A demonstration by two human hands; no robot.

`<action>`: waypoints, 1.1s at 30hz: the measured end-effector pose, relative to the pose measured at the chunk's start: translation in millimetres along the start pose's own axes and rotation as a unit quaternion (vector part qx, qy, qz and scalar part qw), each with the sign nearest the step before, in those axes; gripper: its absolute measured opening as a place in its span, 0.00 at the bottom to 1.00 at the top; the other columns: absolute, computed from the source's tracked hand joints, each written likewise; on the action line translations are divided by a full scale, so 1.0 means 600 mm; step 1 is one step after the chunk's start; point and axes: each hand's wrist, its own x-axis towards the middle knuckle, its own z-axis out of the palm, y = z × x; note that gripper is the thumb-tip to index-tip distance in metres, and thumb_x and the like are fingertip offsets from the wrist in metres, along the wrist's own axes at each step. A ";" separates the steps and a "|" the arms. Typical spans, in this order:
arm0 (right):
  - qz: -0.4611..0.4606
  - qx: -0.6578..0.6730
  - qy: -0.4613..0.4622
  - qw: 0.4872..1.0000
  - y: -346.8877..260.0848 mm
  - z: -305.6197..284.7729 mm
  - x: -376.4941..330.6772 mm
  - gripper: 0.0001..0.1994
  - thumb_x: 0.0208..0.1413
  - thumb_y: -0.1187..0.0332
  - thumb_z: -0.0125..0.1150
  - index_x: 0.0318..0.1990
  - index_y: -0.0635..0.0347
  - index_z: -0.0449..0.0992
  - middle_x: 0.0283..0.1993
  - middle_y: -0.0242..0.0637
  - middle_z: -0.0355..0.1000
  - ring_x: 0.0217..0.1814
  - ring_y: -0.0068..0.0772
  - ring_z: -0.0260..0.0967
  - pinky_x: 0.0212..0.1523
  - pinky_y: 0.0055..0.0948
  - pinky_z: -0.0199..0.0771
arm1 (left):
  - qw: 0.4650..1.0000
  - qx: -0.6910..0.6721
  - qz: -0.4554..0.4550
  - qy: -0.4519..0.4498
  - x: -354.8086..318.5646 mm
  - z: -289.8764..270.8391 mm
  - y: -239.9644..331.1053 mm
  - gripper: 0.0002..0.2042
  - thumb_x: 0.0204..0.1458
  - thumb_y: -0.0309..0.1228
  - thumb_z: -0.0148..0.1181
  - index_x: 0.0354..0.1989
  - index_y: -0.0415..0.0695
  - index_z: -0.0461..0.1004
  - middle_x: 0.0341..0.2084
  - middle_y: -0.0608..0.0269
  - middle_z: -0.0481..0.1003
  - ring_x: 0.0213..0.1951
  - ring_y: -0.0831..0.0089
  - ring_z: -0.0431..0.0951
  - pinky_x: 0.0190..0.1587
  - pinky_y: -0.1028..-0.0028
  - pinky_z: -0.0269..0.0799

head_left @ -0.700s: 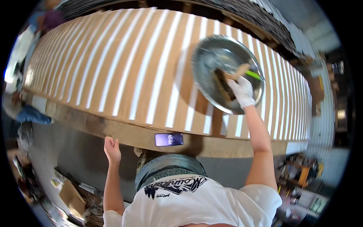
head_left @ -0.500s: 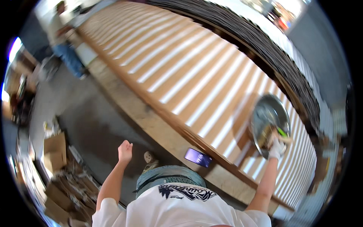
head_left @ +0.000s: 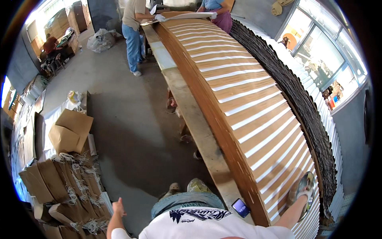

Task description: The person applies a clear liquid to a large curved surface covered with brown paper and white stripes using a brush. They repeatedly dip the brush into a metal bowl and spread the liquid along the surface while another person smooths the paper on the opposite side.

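Observation:
My right hand [head_left: 305, 192], in a white glove, rests in a round metal bowl [head_left: 299, 186] at the lower right. It grips a brush there, though the brush barely shows at this size. The bowl stands on a long bench covered with overlapping brown paper sheets [head_left: 254, 111] that have white strips. My left hand [head_left: 118, 207] hangs free at the lower left beside my body, fingers apart and empty, above the concrete floor. A dark phone [head_left: 240, 207] lies on the bench's wooden edge [head_left: 199, 131] near my waist.
Two other people [head_left: 133, 24] [head_left: 217, 12] handle a sheet at the bench's far end. Stacked brown paper bags with cord handles [head_left: 67, 187] and folded cardboard [head_left: 69, 131] line the floor at left. A dark ribbed stack [head_left: 302, 107] borders the bench's right side.
The view has swung left along the bench, pushing the bowl to the lower right corner. My right hand stays in the bowl. My left hand still hangs open.

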 end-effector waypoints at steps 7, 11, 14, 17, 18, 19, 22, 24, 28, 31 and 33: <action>0.007 -0.013 -0.192 0.981 0.172 0.476 -0.076 0.22 0.65 0.44 0.47 0.23 0.48 0.66 0.12 0.26 0.55 0.11 0.24 0.51 0.13 0.24 0.49 | 0.982 -0.007 0.145 -0.122 0.005 0.068 0.217 0.29 0.62 0.51 0.51 0.16 0.41 0.60 0.10 0.65 0.60 0.10 0.68 0.67 0.10 0.63 0.71; 0.047 0.007 -0.327 0.944 0.344 0.753 -0.204 0.14 0.64 0.57 0.47 0.27 0.50 0.66 0.17 0.27 0.54 0.16 0.24 0.51 0.17 0.27 0.53 | 0.951 -0.059 0.286 -0.106 0.024 0.099 0.451 0.29 0.65 0.51 0.46 0.18 0.39 0.62 0.10 0.66 0.58 0.08 0.68 0.69 0.09 0.70 0.65; 0.086 0.009 -0.338 0.937 0.459 0.934 -0.326 0.15 0.66 0.55 0.46 0.28 0.51 0.66 0.19 0.30 0.60 0.17 0.27 0.56 0.18 0.27 0.58 | 0.929 -0.072 0.350 -0.096 0.021 0.120 0.652 0.28 0.66 0.50 0.45 0.20 0.38 0.65 0.10 0.67 0.60 0.09 0.70 0.71 0.10 0.72 0.65; 0.108 0.030 -0.327 0.938 0.552 1.083 -0.401 0.13 0.68 0.57 0.47 0.33 0.53 0.68 0.20 0.31 0.62 0.16 0.26 0.56 0.17 0.28 0.57 | 0.917 -0.072 0.379 -0.103 0.019 0.139 0.831 0.23 0.67 0.47 0.45 0.28 0.37 0.69 0.12 0.67 0.62 0.11 0.73 0.73 0.12 0.74 0.65; 0.124 0.025 -0.311 0.942 0.579 1.122 -0.467 0.12 0.68 0.58 0.48 0.34 0.52 0.69 0.21 0.30 0.63 0.16 0.25 0.57 0.17 0.27 0.58 | 0.915 -0.067 0.385 -0.095 0.026 0.129 0.876 0.23 0.67 0.46 0.45 0.30 0.37 0.69 0.13 0.67 0.63 0.12 0.73 0.73 0.13 0.74 0.66; 0.141 0.031 -0.326 0.934 0.593 1.156 -0.527 0.11 0.68 0.58 0.48 0.35 0.52 0.70 0.21 0.30 0.64 0.17 0.25 0.58 0.17 0.27 0.58 | 0.890 -0.023 0.449 -0.080 0.070 0.125 0.905 0.20 0.68 0.44 0.45 0.36 0.38 0.70 0.15 0.66 0.65 0.14 0.73 0.74 0.17 0.73 0.69; 0.145 0.033 -0.319 0.936 0.621 1.266 -0.575 0.09 0.67 0.60 0.49 0.38 0.51 0.73 0.23 0.29 0.66 0.17 0.24 0.58 0.17 0.26 0.59 | 0.879 -0.028 0.447 -0.167 0.116 0.160 1.024 0.12 0.67 0.37 0.49 0.44 0.41 0.73 0.23 0.63 0.70 0.25 0.73 0.77 0.28 0.74 0.73; 0.133 0.002 -0.340 0.931 0.626 1.319 -0.627 0.09 0.65 0.61 0.53 0.39 0.54 0.74 0.22 0.28 0.66 0.19 0.23 0.62 0.18 0.25 0.60 | 0.822 0.055 0.551 -0.133 0.123 0.183 1.101 0.09 0.63 0.34 0.54 0.44 0.42 0.74 0.28 0.60 0.72 0.31 0.70 0.78 0.34 0.72 0.74; 0.082 -0.082 -0.347 0.931 0.670 1.422 -0.649 0.10 0.61 0.59 0.60 0.39 0.55 0.75 0.24 0.30 0.66 0.20 0.24 0.62 0.19 0.27 0.62 | 0.741 0.168 0.629 -0.163 0.133 0.253 1.248 0.13 0.55 0.31 0.63 0.49 0.46 0.75 0.40 0.56 0.75 0.41 0.61 0.77 0.44 0.66 0.74; 0.061 -0.143 -0.296 0.942 0.694 1.496 -0.712 0.10 0.58 0.58 0.63 0.38 0.54 0.75 0.22 0.28 0.67 0.15 0.22 0.60 0.16 0.25 0.59 | 0.627 0.238 0.721 -0.173 0.138 0.322 1.400 0.18 0.54 0.33 0.64 0.54 0.50 0.75 0.45 0.56 0.75 0.47 0.57 0.75 0.48 0.62 0.71; 0.041 -0.169 -0.264 0.949 0.709 1.549 -0.745 0.10 0.57 0.58 0.63 0.38 0.54 0.75 0.23 0.27 0.66 0.16 0.22 0.60 0.17 0.24 0.59 | 0.561 0.255 0.762 -0.200 0.144 0.392 1.516 0.22 0.53 0.36 0.64 0.58 0.53 0.73 0.51 0.59 0.73 0.53 0.56 0.71 0.54 0.58 0.67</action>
